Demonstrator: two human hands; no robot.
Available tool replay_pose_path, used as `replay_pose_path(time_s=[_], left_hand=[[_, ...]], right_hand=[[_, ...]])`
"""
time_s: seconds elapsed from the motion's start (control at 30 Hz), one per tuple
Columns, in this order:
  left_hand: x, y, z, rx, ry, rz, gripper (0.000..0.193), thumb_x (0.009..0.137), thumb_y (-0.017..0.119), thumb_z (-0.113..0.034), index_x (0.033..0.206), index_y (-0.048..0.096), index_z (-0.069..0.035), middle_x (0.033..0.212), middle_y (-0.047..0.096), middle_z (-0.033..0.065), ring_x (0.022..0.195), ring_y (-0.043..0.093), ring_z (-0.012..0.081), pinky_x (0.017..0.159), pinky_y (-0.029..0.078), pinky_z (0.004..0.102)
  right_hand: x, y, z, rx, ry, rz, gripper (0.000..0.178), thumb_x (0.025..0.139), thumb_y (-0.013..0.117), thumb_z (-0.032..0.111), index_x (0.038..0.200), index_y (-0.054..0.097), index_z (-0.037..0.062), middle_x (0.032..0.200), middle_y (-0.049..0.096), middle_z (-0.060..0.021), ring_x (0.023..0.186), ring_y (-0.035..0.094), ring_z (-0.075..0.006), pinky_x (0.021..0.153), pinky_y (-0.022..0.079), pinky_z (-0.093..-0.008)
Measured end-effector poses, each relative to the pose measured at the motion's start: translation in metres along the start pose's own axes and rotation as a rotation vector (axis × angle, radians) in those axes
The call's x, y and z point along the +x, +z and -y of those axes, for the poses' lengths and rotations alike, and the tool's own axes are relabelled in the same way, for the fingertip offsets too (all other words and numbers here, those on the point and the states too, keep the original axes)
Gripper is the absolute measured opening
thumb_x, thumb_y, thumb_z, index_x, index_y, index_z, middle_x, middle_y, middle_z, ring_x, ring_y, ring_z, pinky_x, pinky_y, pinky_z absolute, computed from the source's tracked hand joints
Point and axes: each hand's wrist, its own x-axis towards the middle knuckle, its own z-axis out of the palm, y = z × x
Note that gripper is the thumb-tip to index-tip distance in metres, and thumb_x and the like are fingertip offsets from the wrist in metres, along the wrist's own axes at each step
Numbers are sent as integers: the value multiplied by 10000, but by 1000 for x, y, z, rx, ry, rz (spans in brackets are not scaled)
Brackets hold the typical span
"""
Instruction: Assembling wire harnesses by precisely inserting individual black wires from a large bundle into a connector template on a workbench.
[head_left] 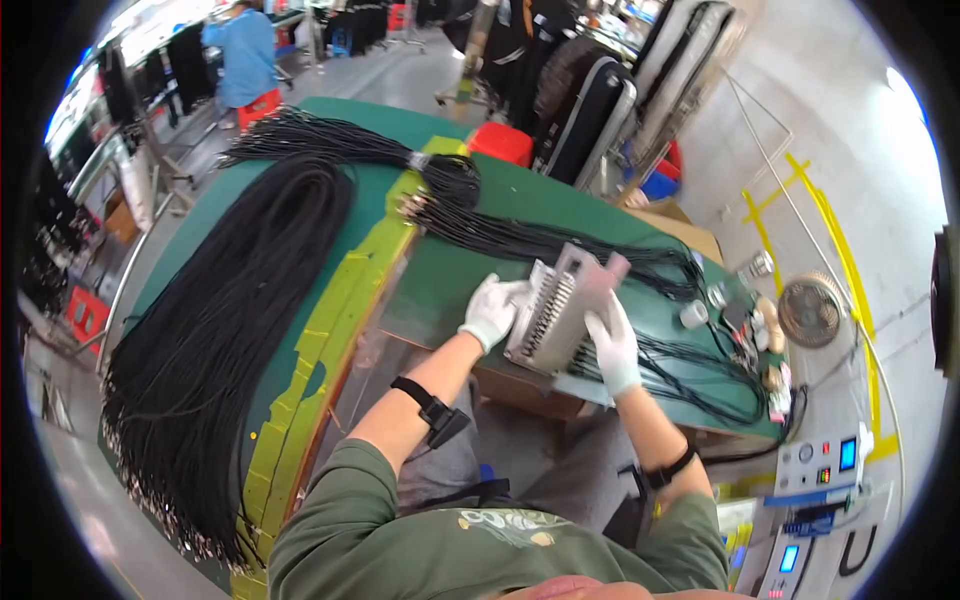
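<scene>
Both my hands wear white gloves. Between them, tilted up at the near edge of the green table, is a metal jig (570, 318) with a flat plate and a row of small metal pieces along its left part. My left hand (492, 312) is at the jig's left side, fingers bent toward its edge; whether they grip it cannot be made out. My right hand (613, 347) is closed on the jig's right side, just below a pinkish block (617, 267) at its top corner. Thin black cords (690, 385) trail out to the right from beneath the jig.
A thick pile of black cords (230, 270) covers the table's left side, beyond a yellow-green taped strip (335, 345). More cord bundles (540, 235) lie across the back. On the right are a small fan (810, 310) and a control box (820, 465). A red stool (500, 145) stands behind.
</scene>
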Motion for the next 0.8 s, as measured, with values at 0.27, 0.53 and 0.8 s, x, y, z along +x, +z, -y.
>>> replay_pose_path(time_s=[0.27,0.53,0.8], left_hand=[[24,20,7,-77,-96,77,306,984,504,-288,1122,723,-125,1151,708,103,1108,626,274,1125,348,450],[54,89,5,-531,-364,97,365,1017,555,-220,1283,614,22,1346,588,137,1238,548,229,1105,380,345],[49,140,-83,-506,-206,24,360,1023,507,-102,1338,549,68,1390,552,171,1272,532,255,1107,395,360]], right_hand=[[-29,10,37,-1367,263,-541,430,940,625,13,1355,536,-55,1312,624,-163,1198,610,-201,1049,458,-315],[-311,-45,263,-1453,-54,-1226,381,965,606,86,1319,569,-51,1243,660,-141,1153,627,-217,1020,482,-326],[-799,55,365,-1183,-130,-2355,531,930,598,388,1273,629,-17,1231,669,-188,1154,633,-286,983,490,-368]])
